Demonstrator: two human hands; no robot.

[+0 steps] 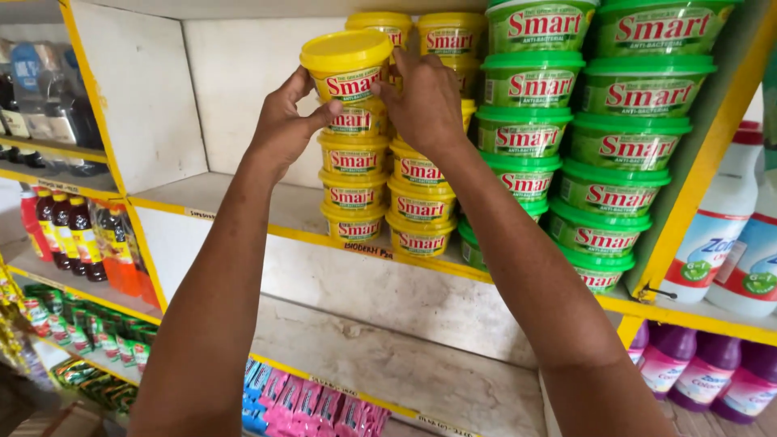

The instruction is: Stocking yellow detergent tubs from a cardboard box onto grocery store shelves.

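Standing at a shop shelf unit with white boards and yellow edging (243,222), a person reaches up with both arms. The left hand (283,121) and right hand (425,101) close around a yellow tub (346,65), tilted atop a stack of yellow tubs (354,174). Green tubs (615,146) are stacked just beside, to the right. Dark and orange drink bottles (77,235) stand lower left, pink sachets (312,405) below, white and purple bottles (716,243) at right, cut off by the frame. The right hand's fingertips are hidden behind the tub.
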